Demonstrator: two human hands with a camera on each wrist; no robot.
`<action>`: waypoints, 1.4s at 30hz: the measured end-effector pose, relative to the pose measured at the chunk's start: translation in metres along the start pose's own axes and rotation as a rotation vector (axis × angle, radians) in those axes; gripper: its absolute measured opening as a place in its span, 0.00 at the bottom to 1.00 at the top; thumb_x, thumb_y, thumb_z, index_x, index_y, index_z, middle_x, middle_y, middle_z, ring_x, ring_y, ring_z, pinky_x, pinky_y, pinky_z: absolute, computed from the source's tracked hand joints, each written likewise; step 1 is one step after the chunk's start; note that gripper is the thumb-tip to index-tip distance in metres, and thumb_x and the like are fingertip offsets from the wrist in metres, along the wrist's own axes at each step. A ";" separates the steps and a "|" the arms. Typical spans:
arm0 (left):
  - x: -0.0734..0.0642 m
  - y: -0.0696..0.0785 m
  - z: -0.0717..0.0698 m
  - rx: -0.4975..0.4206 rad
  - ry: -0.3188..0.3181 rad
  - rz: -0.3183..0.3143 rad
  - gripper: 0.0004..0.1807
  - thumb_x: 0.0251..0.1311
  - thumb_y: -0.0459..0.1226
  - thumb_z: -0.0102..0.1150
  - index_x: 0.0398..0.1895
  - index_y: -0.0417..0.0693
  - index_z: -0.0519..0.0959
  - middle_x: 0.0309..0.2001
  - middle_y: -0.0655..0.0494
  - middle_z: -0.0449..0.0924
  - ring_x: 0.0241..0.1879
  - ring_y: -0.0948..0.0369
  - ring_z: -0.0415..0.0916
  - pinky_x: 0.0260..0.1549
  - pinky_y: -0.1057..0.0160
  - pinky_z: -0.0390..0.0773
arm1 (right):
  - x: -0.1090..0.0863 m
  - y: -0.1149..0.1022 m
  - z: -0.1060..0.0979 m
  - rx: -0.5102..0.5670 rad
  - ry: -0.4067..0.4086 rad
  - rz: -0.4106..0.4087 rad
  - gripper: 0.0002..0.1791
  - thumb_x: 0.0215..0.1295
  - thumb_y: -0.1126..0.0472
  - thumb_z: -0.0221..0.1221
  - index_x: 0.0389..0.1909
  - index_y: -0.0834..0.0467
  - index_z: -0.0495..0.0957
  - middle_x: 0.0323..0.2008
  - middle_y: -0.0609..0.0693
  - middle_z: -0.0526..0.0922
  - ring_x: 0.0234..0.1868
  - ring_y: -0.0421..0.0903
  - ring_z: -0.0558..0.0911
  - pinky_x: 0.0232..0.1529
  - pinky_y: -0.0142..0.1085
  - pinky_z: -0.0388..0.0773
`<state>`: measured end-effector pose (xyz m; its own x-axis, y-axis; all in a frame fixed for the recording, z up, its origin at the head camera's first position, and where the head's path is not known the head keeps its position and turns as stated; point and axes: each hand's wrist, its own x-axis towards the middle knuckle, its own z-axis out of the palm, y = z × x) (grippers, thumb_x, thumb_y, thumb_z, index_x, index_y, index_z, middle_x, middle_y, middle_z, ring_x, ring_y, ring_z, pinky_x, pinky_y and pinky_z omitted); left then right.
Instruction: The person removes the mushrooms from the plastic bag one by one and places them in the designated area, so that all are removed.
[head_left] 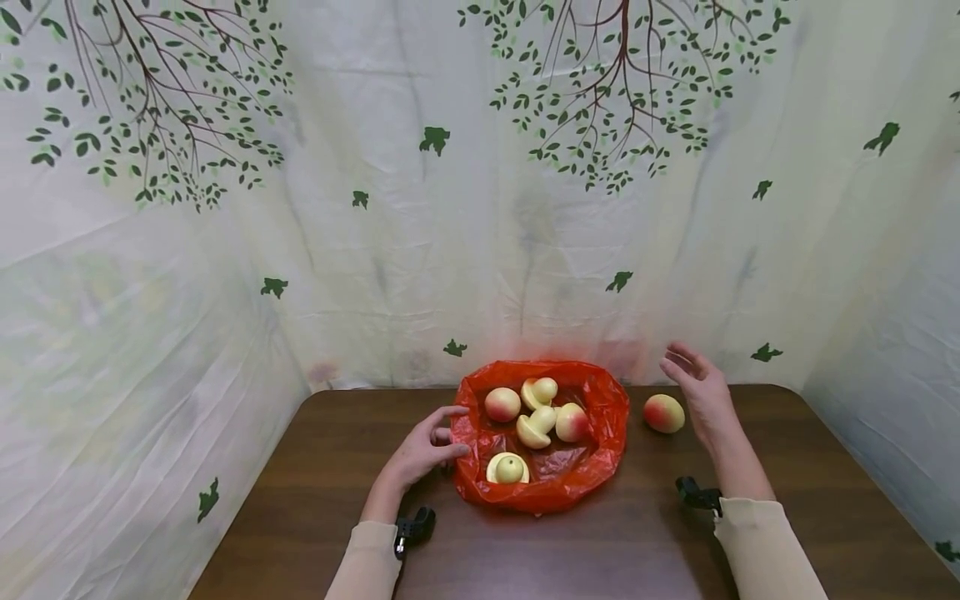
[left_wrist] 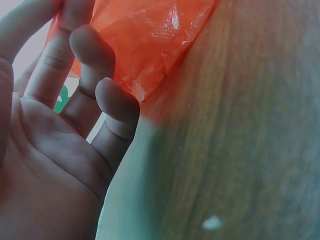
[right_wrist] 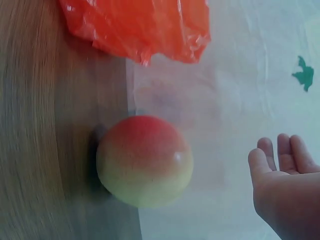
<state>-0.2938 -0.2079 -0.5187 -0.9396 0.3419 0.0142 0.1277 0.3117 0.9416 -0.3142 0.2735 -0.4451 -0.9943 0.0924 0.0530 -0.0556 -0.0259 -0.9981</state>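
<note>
A red plastic bag point(head_left: 542, 497), its mouth spread wide, sits on the brown table. Inside lie two red-and-yellow peaches, one at the left point(head_left: 502, 405) and one at the right point(head_left: 573, 423), with several pale yellow mushroom-shaped pieces point(head_left: 535, 429). My left hand point(head_left: 420, 450) is at the bag's left side, fingers spread and fingertips right at the rim; in the left wrist view the fingers bend loosely in front of the red plastic. Another peach point(right_wrist: 145, 162) rests on the table right of the bag. My right hand point(head_left: 705, 396), holding nothing, is just beyond that peach's right side, fingers loosely bent.
The wooden table point(head_left: 300, 500) has rounded far corners. Behind and beside it hangs a pale cloth point(head_left: 495, 250) printed with branches and green leaves. A dark wrist mount point(head_left: 415, 529) sits on the left wrist and another point(head_left: 697, 493) on the right.
</note>
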 end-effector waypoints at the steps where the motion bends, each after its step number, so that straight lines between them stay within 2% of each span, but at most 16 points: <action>1: 0.000 0.000 0.000 0.001 -0.003 -0.002 0.35 0.66 0.44 0.73 0.74 0.58 0.70 0.32 0.59 0.84 0.26 0.59 0.73 0.30 0.63 0.78 | -0.002 0.000 0.001 -0.009 -0.002 0.003 0.45 0.74 0.47 0.65 0.84 0.56 0.56 0.75 0.48 0.68 0.75 0.41 0.65 0.86 0.54 0.46; 4: -0.001 0.000 0.001 -0.001 -0.001 -0.005 0.35 0.65 0.45 0.73 0.74 0.59 0.70 0.32 0.59 0.84 0.27 0.59 0.73 0.30 0.62 0.78 | -0.005 0.000 0.006 -0.028 -0.013 0.009 0.44 0.76 0.46 0.63 0.84 0.55 0.56 0.81 0.53 0.60 0.78 0.45 0.62 0.85 0.55 0.48; 6: -0.002 0.001 0.001 -0.001 0.006 -0.005 0.35 0.65 0.45 0.74 0.73 0.59 0.71 0.32 0.58 0.84 0.26 0.58 0.73 0.30 0.62 0.78 | -0.006 0.001 0.009 -0.032 -0.023 0.006 0.43 0.76 0.46 0.63 0.84 0.55 0.56 0.82 0.54 0.58 0.79 0.47 0.61 0.85 0.56 0.50; 11: -0.003 -0.001 0.000 0.004 0.010 -0.002 0.35 0.64 0.44 0.74 0.73 0.59 0.71 0.32 0.57 0.85 0.26 0.58 0.73 0.29 0.63 0.77 | -0.010 0.001 0.019 -0.036 -0.035 -0.005 0.41 0.77 0.48 0.63 0.83 0.55 0.58 0.79 0.51 0.63 0.78 0.46 0.63 0.84 0.55 0.54; 14: -0.004 -0.003 -0.001 0.006 0.006 -0.010 0.35 0.65 0.45 0.74 0.73 0.59 0.71 0.32 0.58 0.85 0.26 0.58 0.73 0.29 0.63 0.78 | -0.013 0.000 0.026 -0.064 -0.053 -0.010 0.40 0.77 0.48 0.62 0.83 0.56 0.58 0.79 0.53 0.63 0.77 0.46 0.64 0.84 0.55 0.55; 18: -0.006 -0.005 -0.001 0.017 0.011 -0.017 0.35 0.65 0.45 0.74 0.73 0.58 0.71 0.31 0.57 0.84 0.26 0.58 0.73 0.30 0.62 0.78 | -0.018 -0.001 0.036 -0.091 -0.089 -0.033 0.40 0.78 0.48 0.61 0.83 0.57 0.58 0.82 0.59 0.60 0.79 0.51 0.63 0.83 0.57 0.57; 23: -0.006 -0.006 -0.001 0.017 0.011 -0.020 0.35 0.65 0.45 0.74 0.73 0.58 0.71 0.31 0.57 0.83 0.26 0.58 0.73 0.30 0.62 0.78 | -0.023 0.001 0.047 -0.098 -0.135 -0.058 0.39 0.78 0.50 0.62 0.82 0.59 0.58 0.81 0.62 0.61 0.81 0.59 0.63 0.81 0.59 0.58; 29: -0.006 -0.005 0.000 0.008 0.013 -0.037 0.35 0.64 0.45 0.74 0.73 0.58 0.71 0.32 0.57 0.84 0.27 0.58 0.73 0.30 0.63 0.78 | -0.024 0.010 0.059 -0.124 -0.193 -0.025 0.39 0.78 0.51 0.62 0.82 0.57 0.58 0.81 0.60 0.64 0.81 0.59 0.64 0.79 0.58 0.61; 34: -0.005 -0.005 0.001 0.009 0.010 -0.038 0.36 0.64 0.45 0.74 0.73 0.58 0.70 0.31 0.57 0.84 0.27 0.58 0.73 0.31 0.62 0.78 | -0.024 0.016 0.066 -0.131 -0.208 -0.021 0.40 0.76 0.51 0.64 0.81 0.59 0.60 0.80 0.61 0.64 0.80 0.62 0.64 0.78 0.60 0.63; 42: 0.001 -0.004 0.001 -0.003 0.004 -0.012 0.35 0.65 0.44 0.74 0.73 0.58 0.71 0.31 0.58 0.83 0.25 0.61 0.73 0.29 0.63 0.77 | -0.020 0.019 0.074 -0.121 -0.230 -0.017 0.38 0.76 0.54 0.64 0.80 0.59 0.61 0.78 0.63 0.66 0.79 0.62 0.66 0.77 0.60 0.67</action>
<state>-0.2947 -0.2080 -0.5225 -0.9422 0.3349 0.0038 0.1150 0.3129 0.9428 -0.3020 0.1973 -0.4626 -0.9885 -0.1376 0.0621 -0.0754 0.0939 -0.9927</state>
